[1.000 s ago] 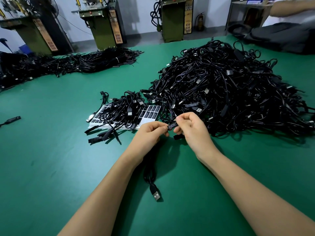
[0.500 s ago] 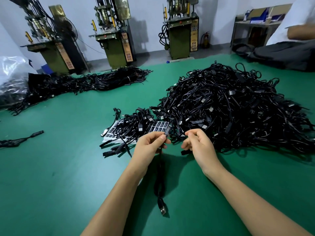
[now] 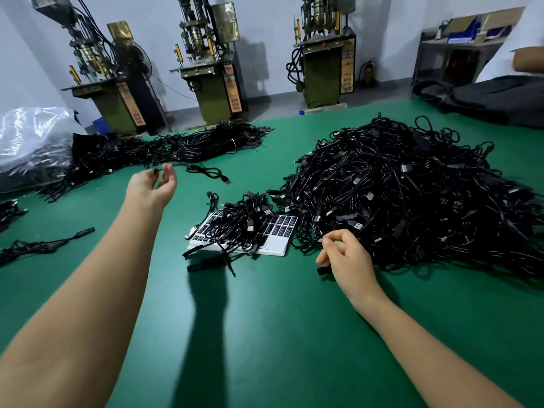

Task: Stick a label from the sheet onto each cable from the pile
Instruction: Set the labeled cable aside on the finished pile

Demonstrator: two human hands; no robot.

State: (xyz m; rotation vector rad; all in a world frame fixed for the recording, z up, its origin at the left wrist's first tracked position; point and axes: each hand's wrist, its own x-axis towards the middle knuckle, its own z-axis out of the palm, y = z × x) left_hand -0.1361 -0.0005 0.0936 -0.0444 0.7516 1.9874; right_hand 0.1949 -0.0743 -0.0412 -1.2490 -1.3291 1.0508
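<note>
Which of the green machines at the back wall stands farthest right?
The machine with thick black hoses looped on its left side, next to the red fire extinguisher. The other two stand farther left.

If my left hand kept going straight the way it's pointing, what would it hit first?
Probably the loose cable lying just beyond the left hand, then the long row of cables behind it; depth is hard to judge.

The table top (image 3: 265,334) was smooth matt green, the cables in the pile (image 3: 412,201) beyond the right hand (image 3: 347,257) had slightly glossy black plastic jackets and shiny metal plugs, the label sheet (image 3: 278,245) looked like glossy white paper, and the bag (image 3: 32,134) was crinkled clear plastic.
</note>
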